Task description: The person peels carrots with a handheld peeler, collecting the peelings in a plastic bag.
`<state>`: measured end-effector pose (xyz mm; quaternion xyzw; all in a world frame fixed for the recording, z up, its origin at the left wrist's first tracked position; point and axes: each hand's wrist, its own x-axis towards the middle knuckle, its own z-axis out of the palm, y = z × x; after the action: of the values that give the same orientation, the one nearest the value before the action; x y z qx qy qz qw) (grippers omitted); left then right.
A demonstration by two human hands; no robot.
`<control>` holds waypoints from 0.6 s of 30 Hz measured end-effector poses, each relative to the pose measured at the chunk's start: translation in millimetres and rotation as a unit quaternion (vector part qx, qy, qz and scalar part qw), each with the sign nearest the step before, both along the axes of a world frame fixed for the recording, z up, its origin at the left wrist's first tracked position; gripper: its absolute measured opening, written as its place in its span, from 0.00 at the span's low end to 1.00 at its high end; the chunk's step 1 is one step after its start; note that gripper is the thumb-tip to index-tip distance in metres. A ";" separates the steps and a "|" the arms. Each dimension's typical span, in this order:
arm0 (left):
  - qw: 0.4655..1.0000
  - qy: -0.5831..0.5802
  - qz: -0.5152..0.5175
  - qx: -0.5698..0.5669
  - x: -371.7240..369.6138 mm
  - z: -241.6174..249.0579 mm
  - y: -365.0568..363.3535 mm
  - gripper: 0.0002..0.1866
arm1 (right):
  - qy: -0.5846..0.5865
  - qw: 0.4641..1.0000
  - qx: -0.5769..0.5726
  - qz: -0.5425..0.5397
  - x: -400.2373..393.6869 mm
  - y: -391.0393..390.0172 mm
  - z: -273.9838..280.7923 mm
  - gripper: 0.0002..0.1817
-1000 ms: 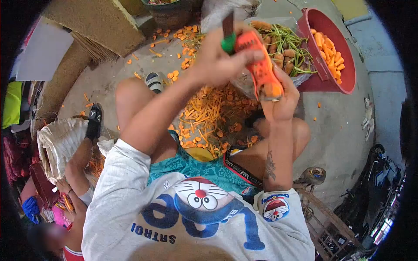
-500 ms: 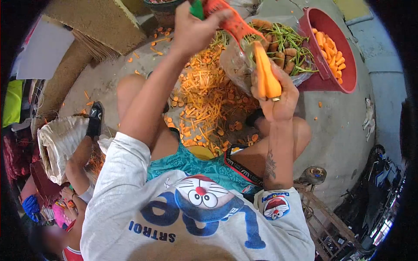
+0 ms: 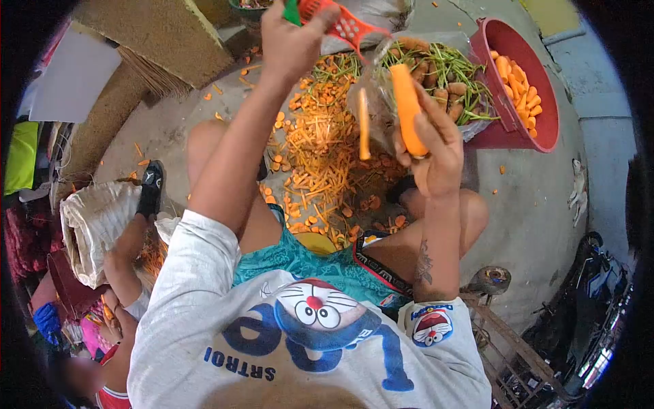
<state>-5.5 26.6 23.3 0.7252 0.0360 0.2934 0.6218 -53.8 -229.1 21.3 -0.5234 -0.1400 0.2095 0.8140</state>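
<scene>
My right hand (image 3: 430,133), seen at the end of the tattooed forearm, is not the left-side one; it grips a peeled orange carrot (image 3: 409,109) upright, thick end down. My left hand (image 3: 293,42) is wrapped round the handle of a red-orange peeler (image 3: 347,28) with a green part, above and left of the carrot. A strip of carrot peel (image 3: 364,126) hangs in the air left of the carrot. Behind it lies a clear bag of unpeeled carrots (image 3: 458,88) with green stems. Peelings (image 3: 320,143) cover the floor between my legs.
A red tub (image 3: 511,129) with peeled carrots stands at the upper right. Another person (image 3: 116,341) sits at the lower left beside a white sack (image 3: 95,225). A metal frame (image 3: 511,341) is at the lower right, and a cardboard piece (image 3: 150,34) at the upper left.
The peeler has moved up and left, away from the carrot. A peel strip has come off and is in the air. The carrot has turned in the hand.
</scene>
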 end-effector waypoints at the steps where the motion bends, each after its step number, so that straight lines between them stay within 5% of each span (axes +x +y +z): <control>1: 0.996 -0.069 -0.012 0.063 1.7 -11.7 -1.8 0.10 | -0.002 1.000 0.001 -0.002 4.0 -2.0 -4.7 0.29; 3: 0.981 -0.023 0.013 0.192 -1.0 -23.0 -18.2 0.11 | -0.092 0.988 -0.010 -0.127 13.1 -2.3 -13.8 0.27; 4: 0.981 -0.023 0.013 0.193 -7.0 -21.3 -24.9 0.11 | 0.043 0.984 0.041 -0.170 11.3 2.7 1.3 0.24; 6: 0.919 0.111 -0.072 0.372 -18.2 -15.7 -35.5 0.13 | 0.059 0.989 0.033 -0.131 18.8 -11.3 -2.5 0.23; 9: 0.915 0.123 -0.152 0.352 -28.5 -12.5 -48.9 0.14 | 0.058 0.988 -0.029 -0.138 21.0 -16.4 -12.5 0.20; 12: 0.913 0.090 -0.195 0.346 -40.8 -2.2 -64.2 0.17 | -0.207 0.907 -0.273 -0.245 15.3 -12.5 -18.9 0.19; 18: 0.902 0.118 -0.233 0.343 -43.1 -5.0 -67.0 0.22 | -0.230 0.906 -0.266 -0.236 14.5 -11.4 -19.3 0.15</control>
<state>-48.6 -40.4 18.3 0.9108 -0.1640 0.0465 0.3761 -39.3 -240.5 2.0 -0.7716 -0.1345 -0.0855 0.6158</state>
